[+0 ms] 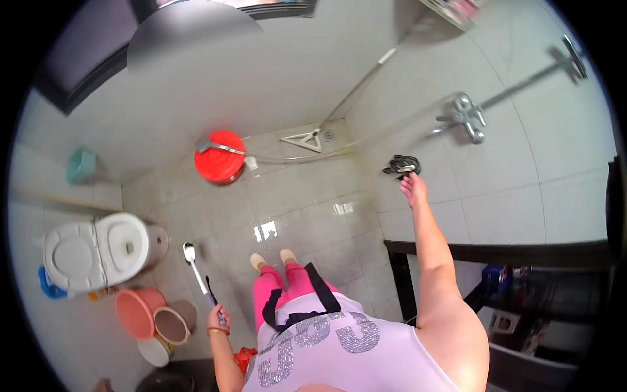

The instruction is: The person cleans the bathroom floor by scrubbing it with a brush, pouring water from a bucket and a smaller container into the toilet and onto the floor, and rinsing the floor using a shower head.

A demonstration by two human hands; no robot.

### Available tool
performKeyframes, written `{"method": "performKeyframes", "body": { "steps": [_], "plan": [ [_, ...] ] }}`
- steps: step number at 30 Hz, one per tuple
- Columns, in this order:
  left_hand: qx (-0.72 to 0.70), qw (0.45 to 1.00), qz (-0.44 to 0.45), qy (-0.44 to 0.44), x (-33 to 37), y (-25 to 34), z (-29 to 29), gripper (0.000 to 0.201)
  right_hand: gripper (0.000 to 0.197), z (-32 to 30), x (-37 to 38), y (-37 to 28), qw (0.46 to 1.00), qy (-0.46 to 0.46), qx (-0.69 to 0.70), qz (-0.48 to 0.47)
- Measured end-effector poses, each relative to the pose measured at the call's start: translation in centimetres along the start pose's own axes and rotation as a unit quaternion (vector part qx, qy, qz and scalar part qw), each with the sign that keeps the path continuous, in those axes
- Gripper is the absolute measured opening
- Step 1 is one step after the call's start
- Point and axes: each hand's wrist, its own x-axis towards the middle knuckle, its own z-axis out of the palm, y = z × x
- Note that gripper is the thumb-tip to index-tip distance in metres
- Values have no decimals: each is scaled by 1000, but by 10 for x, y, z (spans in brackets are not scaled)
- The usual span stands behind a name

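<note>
Left hand was closed round a long-handled brush, its white head forward of the grip; toilet farther left. Right hand was outstretched, dark bundle at its fingertips; grip there indeterminable.

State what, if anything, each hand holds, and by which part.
Left hand: the white tool, by its handle. Right hand: whether it holds the black object cannot be told.

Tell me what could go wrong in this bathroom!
The floor looks shiny, perhaps wet, so the shoes might slip. The shower head seems to rest on the red bucket and could slide off if the hose is tugged. The brush in the left hand might bump the toilet if swung.
</note>
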Motion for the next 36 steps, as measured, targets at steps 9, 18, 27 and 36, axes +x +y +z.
{"method": "performKeyframes", "body": {
  "steps": [9, 18, 27, 36],
  "plan": [
    [23, 999, 21, -30, 21, 37, 44, 13, 32, 27, 49, -100, 995, 33, 57, -75],
    [99, 991, 88, 3, 40, 87, 122, 25, 59, 14, 188, -153, 999, 2, 17, -43],
    [10, 991, 113, 65, 47, 83, 218, 14, 23, -21, 300, -159, 976, 52, 201, -70],
    [-28, 991, 105, 84, 48, 76, 240, 13, 6, 7, 264, -159, 956, 29, 254, -142]
  ]
}}
